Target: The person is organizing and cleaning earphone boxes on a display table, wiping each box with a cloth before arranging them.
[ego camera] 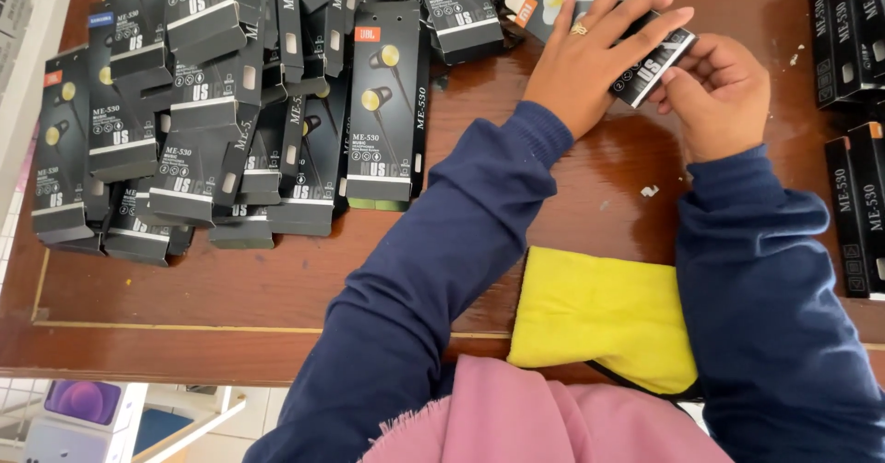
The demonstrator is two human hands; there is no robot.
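Glossy wood table (277,288); matt cardboard boxes (387,103); soft yellow cloth (599,315).

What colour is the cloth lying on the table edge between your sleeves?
Bright yellow cloth, lying on the brown wooden table; seen best in the head view.

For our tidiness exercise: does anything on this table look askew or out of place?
Yes. The black earphone boxes at the left lie in a loose, overlapping heap at mixed angles, and small pale scraps litter the wooden table.

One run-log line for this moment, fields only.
left hand: flat on black earphone box | right hand: pinching box's end | pile of boxes: left on wooden table | yellow cloth: near edge
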